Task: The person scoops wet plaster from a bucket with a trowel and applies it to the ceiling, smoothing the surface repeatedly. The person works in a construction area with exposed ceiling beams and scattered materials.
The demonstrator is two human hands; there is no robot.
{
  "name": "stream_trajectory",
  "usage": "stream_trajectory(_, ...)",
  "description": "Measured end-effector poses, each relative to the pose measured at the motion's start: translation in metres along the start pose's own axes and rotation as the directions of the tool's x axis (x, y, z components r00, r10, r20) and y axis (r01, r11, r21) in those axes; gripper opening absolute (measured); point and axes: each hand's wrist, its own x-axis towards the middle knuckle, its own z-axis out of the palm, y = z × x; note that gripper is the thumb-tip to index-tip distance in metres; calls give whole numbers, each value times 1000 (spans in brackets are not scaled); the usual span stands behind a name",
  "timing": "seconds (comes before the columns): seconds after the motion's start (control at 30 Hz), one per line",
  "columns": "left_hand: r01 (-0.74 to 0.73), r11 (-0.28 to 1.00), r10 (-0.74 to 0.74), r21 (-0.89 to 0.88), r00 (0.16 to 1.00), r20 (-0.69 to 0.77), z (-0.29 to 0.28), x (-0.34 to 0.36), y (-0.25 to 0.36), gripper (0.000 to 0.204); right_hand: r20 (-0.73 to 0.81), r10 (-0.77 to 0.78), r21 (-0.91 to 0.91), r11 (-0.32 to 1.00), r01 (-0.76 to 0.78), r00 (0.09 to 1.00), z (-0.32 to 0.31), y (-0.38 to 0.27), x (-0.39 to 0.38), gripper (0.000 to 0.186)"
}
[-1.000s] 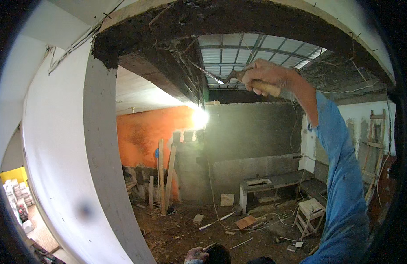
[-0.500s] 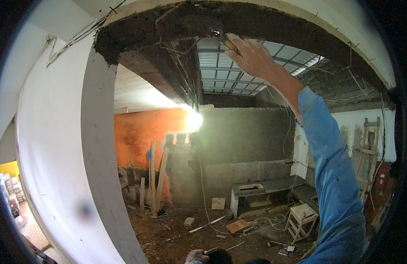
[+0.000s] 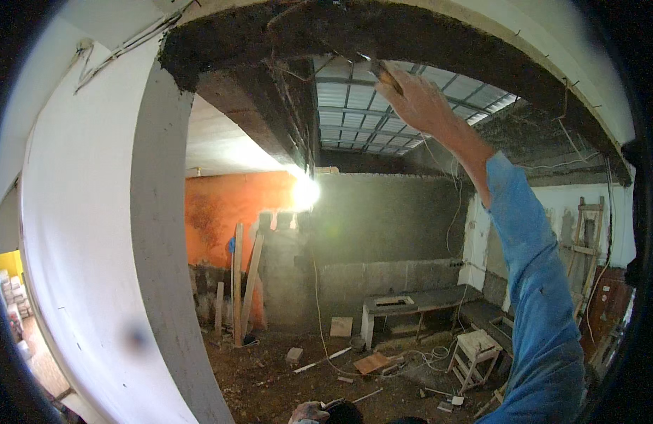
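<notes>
Raised overhead, my right hand (image 3: 419, 102) in a blue sleeve is closed around the wooden handle of a trowel (image 3: 387, 76). Only a small bright bit of its metal shows, against the lower edge of a beam (image 3: 439, 44) coated in dark grey mortar. At the bottom edge of the picture my left hand (image 3: 309, 411) shows only in part, its fingers curled. A dark rounded shape (image 3: 345, 413) lies right beside it; what the left hand holds cannot be made out.
A white-faced wall (image 3: 79, 233) stands close on the left. Beyond the opening are a stool (image 3: 476, 353), a low grey counter (image 3: 425, 300), leaning planks (image 3: 237, 286), a wooden ladder (image 3: 586, 244), and boards and cable on the dirt floor. Thin wires (image 3: 566, 106) hang from the beam.
My right hand and the trowel have moved a little to the right and down along the beam's lower edge. The view has shifted slightly; my left hand stays low.
</notes>
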Motion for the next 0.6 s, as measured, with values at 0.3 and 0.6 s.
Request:
stream_trajectory(0.3, 81, 989, -84, 123, 996, 21, 6, 1, -3, 29, 14, -88, -183, 979, 89, 996, 24, 16, 18, 54)
stream_trajectory(0.6, 23, 999, -22, -27, 1000, 13, 19, 5, -16, 40, -15, -63, -217, 975, 58, 998, -14, 17, 26, 48)
